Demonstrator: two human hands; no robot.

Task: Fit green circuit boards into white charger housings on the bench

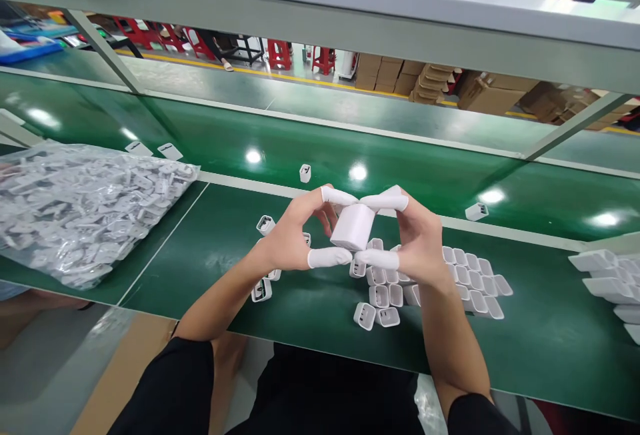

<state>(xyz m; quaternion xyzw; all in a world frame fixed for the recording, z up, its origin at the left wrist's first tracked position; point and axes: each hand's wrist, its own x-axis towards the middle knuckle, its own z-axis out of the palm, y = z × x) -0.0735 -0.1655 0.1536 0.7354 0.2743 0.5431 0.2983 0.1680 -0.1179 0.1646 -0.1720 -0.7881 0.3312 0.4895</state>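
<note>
A white charger housing [353, 226] is held up over the green table, pinched between the fingertips of both hands. My left hand [295, 238] grips its left side with thumb and forefinger, both in white finger cots. From the other side my right hand [417, 238] closes on it in the same way, also with finger cots. Below and behind the right hand stand rows of open white housings [379, 296], some showing slots inside. A few more housings [261, 290] with dark and metal parts in them lie near my left wrist.
A clear plastic bag [90, 212] full of small white parts lies at the left. Single housings [305, 173] sit on the green conveyor belt [220, 135] beyond the table. More white housings [613, 275] stand at the right edge. A shelf beam [320, 8] crosses above.
</note>
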